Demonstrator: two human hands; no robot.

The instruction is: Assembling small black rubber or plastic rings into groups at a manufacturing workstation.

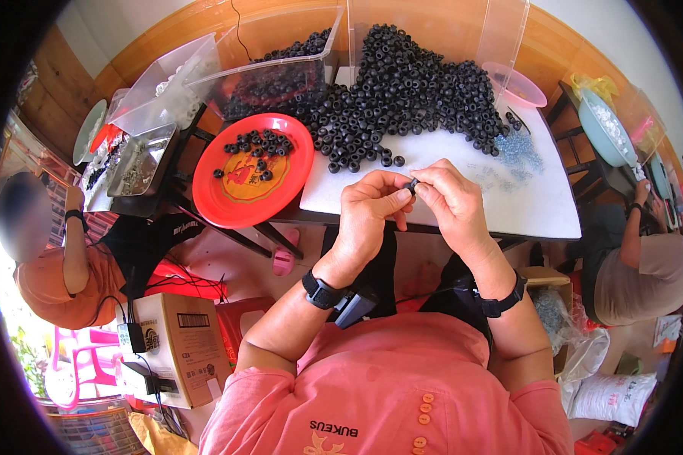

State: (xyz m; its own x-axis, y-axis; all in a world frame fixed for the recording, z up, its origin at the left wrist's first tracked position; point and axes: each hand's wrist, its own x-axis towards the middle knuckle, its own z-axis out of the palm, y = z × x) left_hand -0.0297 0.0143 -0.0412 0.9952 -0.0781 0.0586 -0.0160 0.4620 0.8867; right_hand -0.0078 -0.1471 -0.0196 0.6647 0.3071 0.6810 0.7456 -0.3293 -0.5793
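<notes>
My left hand (368, 212) and my right hand (451, 201) meet above the near edge of the white table (539, 205). Together they pinch one small black ring (413, 185) between the fingertips. Just beyond them lies a big heap of the same black rings (402, 91) on the table. A red round plate (252, 171) to the left of my hands carries several black rings. A patch of tiny clear bits (517, 152) lies on the table to the right of the heap.
Clear plastic bins (281, 68) with more rings stand at the back left, a pink bowl (517, 85) at the back right. One person sits at the left (61, 258), another at the right (645, 258). A cardboard box (178, 345) stands at the lower left.
</notes>
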